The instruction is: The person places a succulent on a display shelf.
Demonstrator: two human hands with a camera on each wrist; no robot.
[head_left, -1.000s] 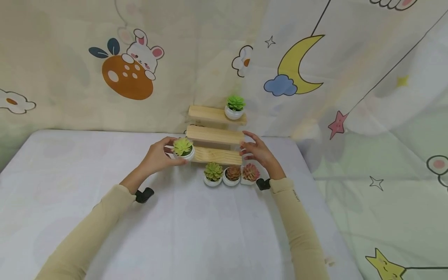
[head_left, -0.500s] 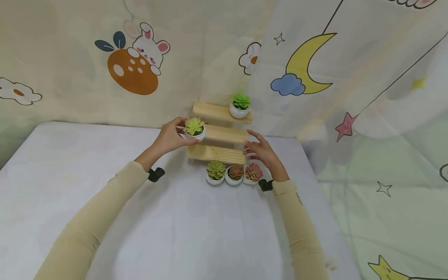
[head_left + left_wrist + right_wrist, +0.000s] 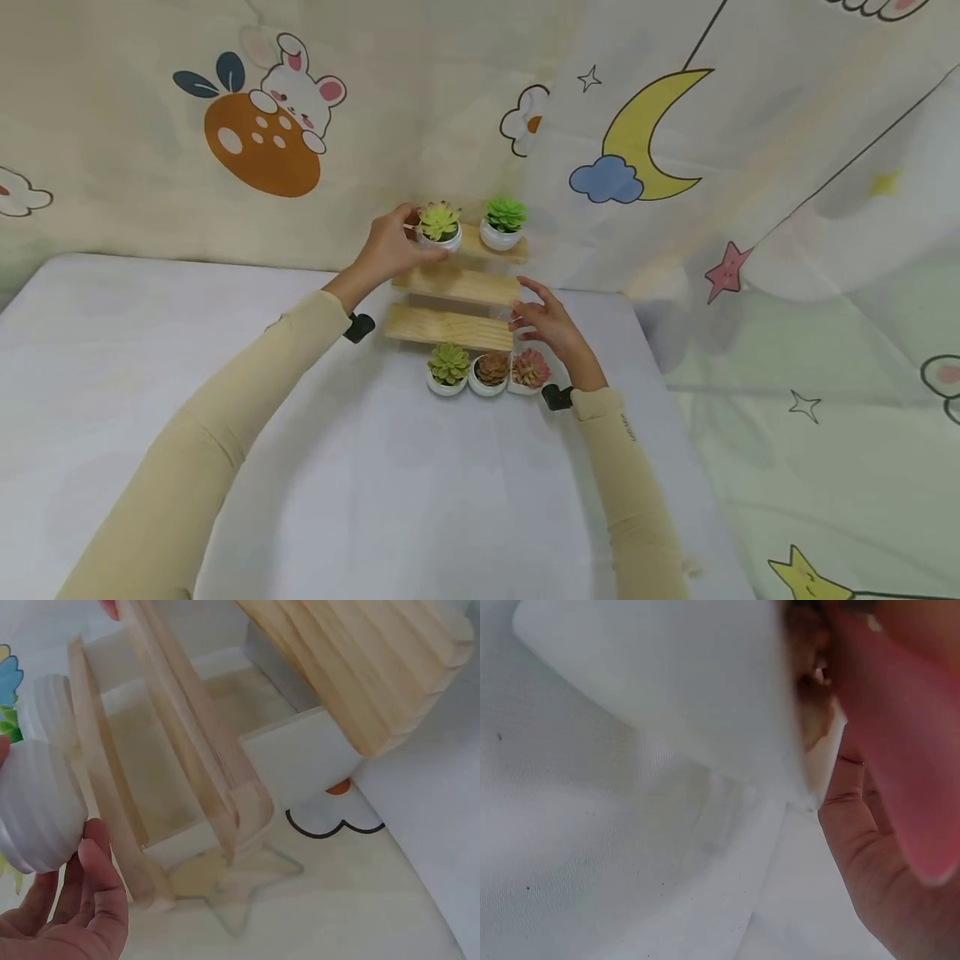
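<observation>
My left hand [image 3: 390,247] holds a small potted succulent [image 3: 438,221], yellow-green in a round white pot, at the left part of the top board of a three-step wooden plant stand [image 3: 450,327]. In the left wrist view, the thumb and fingers are around the white pot [image 3: 41,806]; whether its base touches the board is unclear. Beside it on that board stands a bright green succulent [image 3: 504,221]. My right hand [image 3: 557,329] grips the right end of the stand near the middle board. Close below that hand is a pink succulent [image 3: 531,369], its leaf large in the right wrist view.
In front of the stand sit a green succulent [image 3: 448,367] and a brown succulent [image 3: 491,371], in line with the pink one. A white cloth covers the table [image 3: 360,483]. Behind the stand hangs a printed fabric backdrop [image 3: 420,108].
My left hand has carried the yellow-green succulent up and right, from beside the lowest board to the top board. My right hand stays at the stand's right end.
</observation>
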